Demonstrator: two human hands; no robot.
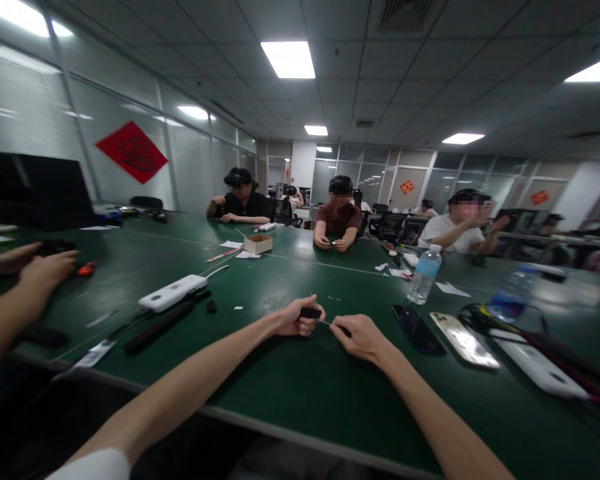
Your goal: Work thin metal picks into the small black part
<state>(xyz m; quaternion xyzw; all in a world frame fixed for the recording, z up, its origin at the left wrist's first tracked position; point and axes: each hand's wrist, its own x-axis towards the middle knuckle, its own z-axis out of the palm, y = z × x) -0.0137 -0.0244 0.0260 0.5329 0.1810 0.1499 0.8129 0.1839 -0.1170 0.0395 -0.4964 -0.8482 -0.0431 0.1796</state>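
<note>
Just above the green table, my left hand [300, 317] is closed around a small black block-like object [310, 313], its thumb raised along the top. My right hand [357, 335], fingers pinched, grips a thin-shafted tool with a dark handle [347, 331], which looks like a small screwdriver. Its slim pale shaft [325, 323] points left toward the black object. Whether the tip touches that object is too small to tell. The fingers of both hands cover much of what they hold.
Left of my hands lie a white power strip [174, 293] and a long black bar [160, 327]. To the right are a dark phone [419, 329], a gold phone [464, 339], a water bottle [425, 277] and another power strip [540, 367]. A small box [258, 244] stands farther back. Co-workers sit around.
</note>
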